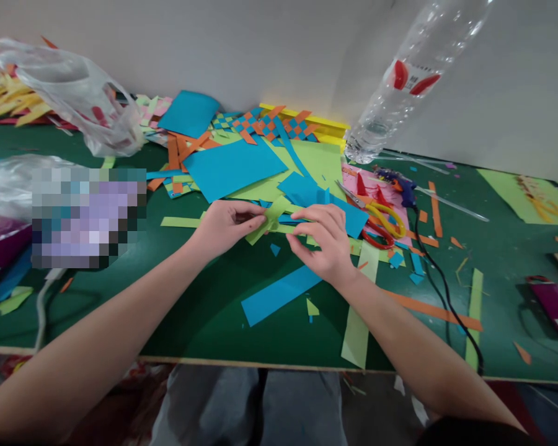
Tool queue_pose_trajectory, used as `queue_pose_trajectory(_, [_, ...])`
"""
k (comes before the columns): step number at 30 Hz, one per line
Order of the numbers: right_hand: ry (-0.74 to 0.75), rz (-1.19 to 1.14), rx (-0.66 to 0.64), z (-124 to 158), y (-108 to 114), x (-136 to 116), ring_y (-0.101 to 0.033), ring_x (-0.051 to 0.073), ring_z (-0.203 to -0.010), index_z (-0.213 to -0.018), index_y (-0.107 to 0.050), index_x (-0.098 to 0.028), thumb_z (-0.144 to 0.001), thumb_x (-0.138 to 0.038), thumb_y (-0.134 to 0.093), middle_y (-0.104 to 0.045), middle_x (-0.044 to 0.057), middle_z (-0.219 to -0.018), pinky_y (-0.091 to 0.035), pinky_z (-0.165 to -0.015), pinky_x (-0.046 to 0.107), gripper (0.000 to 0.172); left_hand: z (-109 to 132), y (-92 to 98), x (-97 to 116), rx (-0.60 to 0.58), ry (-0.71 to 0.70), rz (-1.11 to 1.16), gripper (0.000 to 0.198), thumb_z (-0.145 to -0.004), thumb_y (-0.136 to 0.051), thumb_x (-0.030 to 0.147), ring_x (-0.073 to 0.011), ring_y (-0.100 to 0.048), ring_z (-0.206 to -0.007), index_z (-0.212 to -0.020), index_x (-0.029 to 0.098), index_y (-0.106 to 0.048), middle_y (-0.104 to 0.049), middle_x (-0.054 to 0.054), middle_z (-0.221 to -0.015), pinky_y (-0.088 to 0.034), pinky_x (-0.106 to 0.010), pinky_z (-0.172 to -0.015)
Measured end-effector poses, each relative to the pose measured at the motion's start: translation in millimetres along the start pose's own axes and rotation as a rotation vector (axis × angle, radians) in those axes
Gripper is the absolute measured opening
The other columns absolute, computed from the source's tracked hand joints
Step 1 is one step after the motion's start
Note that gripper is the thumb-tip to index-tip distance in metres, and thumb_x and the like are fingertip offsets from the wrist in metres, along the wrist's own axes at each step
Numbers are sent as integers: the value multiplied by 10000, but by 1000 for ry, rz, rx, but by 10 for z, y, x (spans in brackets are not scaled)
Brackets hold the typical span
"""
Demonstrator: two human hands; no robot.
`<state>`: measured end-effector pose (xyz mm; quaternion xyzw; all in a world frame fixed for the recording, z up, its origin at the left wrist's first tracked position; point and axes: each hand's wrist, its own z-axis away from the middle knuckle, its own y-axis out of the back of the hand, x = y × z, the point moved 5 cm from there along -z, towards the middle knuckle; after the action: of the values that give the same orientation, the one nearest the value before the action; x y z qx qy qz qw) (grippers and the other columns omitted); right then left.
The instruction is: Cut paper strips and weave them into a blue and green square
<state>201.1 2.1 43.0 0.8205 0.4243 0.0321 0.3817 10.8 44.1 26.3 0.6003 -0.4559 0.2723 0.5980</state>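
My left hand (224, 225) pinches the left end of a light green paper strip (270, 218) lying on the green table (204, 310). My right hand (323, 240) has its fingers curled and pressed on the same strip, where blue paper pieces (302, 189) cross it. Both hands sit near the table's middle, in front of a heap of coloured paper. A long blue strip (279, 295) lies just below my right wrist.
Red-and-yellow scissors (376, 217) and a blue glue gun (402, 186) with a black cord lie to the right. A clear plastic bottle (409, 74) stands tilted behind. Woven orange-blue paper mats (270, 124), plastic bags (74, 93) at left, green and orange strips scattered around.
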Motion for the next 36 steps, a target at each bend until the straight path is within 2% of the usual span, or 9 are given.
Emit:
queue_pose_trajectory(8, [1,-6,-145,-19,-83,-27,-553,202,-1179,-1009,-637,-274,-891,-371,-605,-677,17,-1145,-283,-1113,450,156,12,6,31,11,-1,18,252,-773,-666,357,-203,-696,-724,-918,171,-756,-755,-55,-834,-578,-310,-664])
queue_pose_trajectory(15, [-42,-158,-219,4,-134,-16,-576,209,-1155,-1065,-625,-242,-898,-358,-593,-677,41,-1127,-289,-1114,452,206,26,22,53,38,17,49,239,-749,-688,352,-183,-689,-702,-893,178,-764,-754,-45,-817,-564,-266,-634])
queue_pose_trajectory(20, [-62,-241,-140,-4,-116,26,-641,197,-1019,-1044,-626,-239,-895,-322,-592,-710,36,-1025,-384,-1059,439,174,24,60,3,102,34,66,221,-739,-707,346,-187,-697,-715,-892,198,-766,-753,-39,-823,-571,-266,-654])
queue_pose_trajectory(24, [-189,-195,-41,-9,-57,158,-656,205,-962,-965,-652,-256,-915,-307,-541,-720,28,-943,-431,-1021,471,132,17,109,-69,179,67,85,220,-750,-710,356,-185,-703,-743,-910,214,-758,-751,-36,-842,-577,-257,-675])
queue_pose_trajectory(26, [-311,-153,34,8,-7,275,-610,235,-1106,-1106,-623,-265,-925,-324,-516,-691,61,-1104,-442,-1018,492,218,12,126,-108,206,67,95,218,-763,-703,352,-186,-706,-769,-928,220,-752,-749,-37,-863,-582,-262,-696])
queue_pose_trajectory(29, [-473,-132,80,57,19,439,-421,282,-1346,-1404,-382,-323,-928,-396,-502,-436,77,-1469,-427,-1033,548,496,2,140,-151,228,60,98,231,-774,-698,347,-192,-707,-812,-961,217,-743,-746,-45,-909,-584,-279,-742])
queue_pose_trajectory(31, [-507,-156,55,76,-2,483,-383,294,-1374,-1440,-309,-347,-925,-425,-499,-331,72,-1535,-427,-1032,560,554,-4,134,-151,211,50,97,260,-782,-692,360,-192,-706,-821,-994,214,-733,-743,-51,-936,-583,-287,-752])
queue_pose_trajectory(33, [-480,-183,31,71,-17,453,-415,286,-1352,-1408,-358,-324,-924,-417,-502,-370,84,-1508,-435,-1036,536,513,-7,119,-116,174,24,94,291,-798,-676,369,-191,-704,-828,-1037,208,-715,-739,-57,-955,-581,-290,-753])
queue_pose_trajectory(36, [-398,-218,-29,35,-27,320,-487,261,-1289,-1349,-421,-284,-928,-380,-506,-514,93,-1386,-432,-1046,499,441,2,89,-24,113,-40,35,324,-813,-662,355,-192,-697,-855,-1093,194,-673,-730,-65,-957,-572,-287,-760])
